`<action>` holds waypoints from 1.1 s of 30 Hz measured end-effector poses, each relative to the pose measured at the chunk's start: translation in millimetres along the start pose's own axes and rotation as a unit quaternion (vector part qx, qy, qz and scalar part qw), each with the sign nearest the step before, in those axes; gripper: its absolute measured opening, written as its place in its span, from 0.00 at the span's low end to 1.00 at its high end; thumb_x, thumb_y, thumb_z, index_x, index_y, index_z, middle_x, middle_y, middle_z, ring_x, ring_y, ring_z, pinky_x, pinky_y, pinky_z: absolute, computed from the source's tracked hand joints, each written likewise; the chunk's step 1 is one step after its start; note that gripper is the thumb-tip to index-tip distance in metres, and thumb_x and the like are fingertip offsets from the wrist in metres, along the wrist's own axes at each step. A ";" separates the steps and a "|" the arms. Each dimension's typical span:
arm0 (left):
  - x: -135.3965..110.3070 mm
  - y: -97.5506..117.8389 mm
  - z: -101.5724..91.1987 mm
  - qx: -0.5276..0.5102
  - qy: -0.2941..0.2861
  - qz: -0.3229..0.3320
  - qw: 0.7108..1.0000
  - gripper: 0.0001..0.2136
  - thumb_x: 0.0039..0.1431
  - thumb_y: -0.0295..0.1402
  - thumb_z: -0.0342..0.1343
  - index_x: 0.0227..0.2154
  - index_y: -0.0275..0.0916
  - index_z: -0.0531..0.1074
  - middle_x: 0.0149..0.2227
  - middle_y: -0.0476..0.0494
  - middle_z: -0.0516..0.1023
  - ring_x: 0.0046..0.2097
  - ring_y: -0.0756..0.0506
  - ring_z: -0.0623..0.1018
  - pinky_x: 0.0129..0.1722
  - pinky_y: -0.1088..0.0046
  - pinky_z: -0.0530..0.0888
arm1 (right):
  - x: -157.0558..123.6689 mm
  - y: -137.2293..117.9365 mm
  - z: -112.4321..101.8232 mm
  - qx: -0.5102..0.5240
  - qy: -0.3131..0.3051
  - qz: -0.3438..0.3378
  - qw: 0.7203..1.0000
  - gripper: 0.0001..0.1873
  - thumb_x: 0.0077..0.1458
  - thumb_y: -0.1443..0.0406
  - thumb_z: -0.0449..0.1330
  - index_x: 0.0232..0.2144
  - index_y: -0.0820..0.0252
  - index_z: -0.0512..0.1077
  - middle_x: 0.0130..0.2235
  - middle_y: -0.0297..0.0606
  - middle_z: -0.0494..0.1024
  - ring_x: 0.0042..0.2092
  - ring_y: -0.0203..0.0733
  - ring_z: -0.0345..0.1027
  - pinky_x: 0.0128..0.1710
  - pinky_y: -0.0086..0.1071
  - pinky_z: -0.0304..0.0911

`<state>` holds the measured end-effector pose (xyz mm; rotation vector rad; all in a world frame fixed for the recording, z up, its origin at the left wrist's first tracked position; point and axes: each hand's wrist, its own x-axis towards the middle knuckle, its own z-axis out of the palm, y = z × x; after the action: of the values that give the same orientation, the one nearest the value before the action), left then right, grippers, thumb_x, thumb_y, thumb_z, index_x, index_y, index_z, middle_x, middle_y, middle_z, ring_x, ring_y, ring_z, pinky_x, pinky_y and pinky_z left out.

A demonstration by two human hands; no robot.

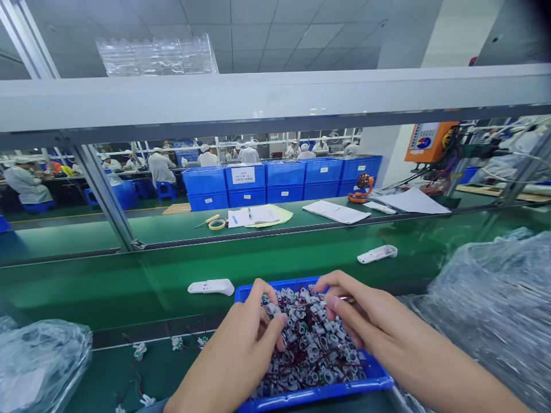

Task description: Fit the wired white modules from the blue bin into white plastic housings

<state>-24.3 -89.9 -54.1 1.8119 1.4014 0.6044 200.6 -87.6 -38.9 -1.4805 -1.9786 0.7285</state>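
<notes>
Pinching a small pale plastic piece (272, 310) between thumb and fingers, the left hand (245, 338) is over the left part of a blue tray (318, 393). The right hand (357, 312) grips a thin metal tool (346, 299), perhaps tweezers, its tip pointing toward that piece; whether they touch I cannot tell.

The tray is heaped with wired plastic parts (310, 347), greyish and tangled with dark red leads. A loose pinch could drop the piece among its lookalikes, and a slip of the metal tip could nick a wire or jab a left fingertip. Snagged leads might also drag neighbouring parts over the rim.

Left of the tray, a few similar wired parts (140, 351) lie on the dark green worktop (101, 373). Two white casings (210, 287) rest on the glossy green strip beyond, well apart. Clear plastic bags (495, 310) bulge at both sides. The shelf behind carries papers (253, 215), a tape roll (216, 224) and a small orange fan (361, 189). Farther off, blue bins (245, 178) stand stacked, and co-workers in white (161, 166) sit at benches under a panelled ceiling.
</notes>
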 end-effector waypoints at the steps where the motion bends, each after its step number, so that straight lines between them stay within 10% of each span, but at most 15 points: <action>1: -1.0 1.0 1.5 -0.009 0.005 0.007 1.000 0.15 0.68 0.48 0.46 0.48 0.45 0.66 0.33 0.47 0.80 0.36 0.44 0.78 0.34 0.74 0.69 | -0.4 -0.5 -0.1 0.016 0.007 -0.005 1.000 0.20 0.66 0.50 0.45 0.46 0.50 0.70 0.41 0.37 0.78 0.42 0.45 0.72 0.39 0.32 0.64; 7: -1.8 10.7 4.0 -0.047 0.026 0.037 0.998 0.13 0.67 0.49 0.51 0.41 0.45 0.70 0.41 0.47 0.81 0.44 0.43 0.78 0.42 0.73 0.71 | -0.6 -6.7 -0.9 0.083 -0.057 -0.014 0.995 0.23 0.68 0.53 0.46 0.24 0.54 0.64 0.23 0.31 0.69 0.27 0.38 0.65 0.28 0.27 0.61; 15: -0.7 18.8 -1.6 -0.167 0.024 0.076 0.983 0.13 0.66 0.44 0.57 0.50 0.50 0.75 0.55 0.51 0.76 0.54 0.45 0.76 0.54 0.74 0.72 | -12.2 -11.0 0.0 0.017 -0.035 -0.084 0.996 0.19 0.65 0.53 0.48 0.29 0.51 0.73 0.33 0.33 0.78 0.34 0.42 0.69 0.33 0.29 0.62; 21: -0.4 15.2 -5.8 -0.245 0.033 0.072 0.966 0.13 0.62 0.40 0.63 0.49 0.51 0.79 0.50 0.49 0.79 0.53 0.46 0.77 0.52 0.76 0.75 | -6.4 -21.0 -2.8 0.040 -0.015 -0.060 0.997 0.23 0.66 0.51 0.48 0.24 0.56 0.66 0.23 0.29 0.63 0.25 0.36 0.53 0.23 0.29 0.48; 33: -0.6 16.4 -4.2 -0.341 0.008 0.087 0.936 0.09 0.56 0.36 0.69 0.41 0.49 0.83 0.45 0.50 0.83 0.47 0.47 0.81 0.48 0.78 0.77 | -4.4 -20.7 2.4 0.019 0.006 -0.065 0.998 0.21 0.65 0.54 0.51 0.27 0.55 0.76 0.24 0.32 0.72 0.24 0.36 0.58 0.23 0.27 0.53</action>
<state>-17.8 -91.2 -38.6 1.3618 0.8772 1.0480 186.2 -97.1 -26.4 -1.3164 -2.0188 0.6955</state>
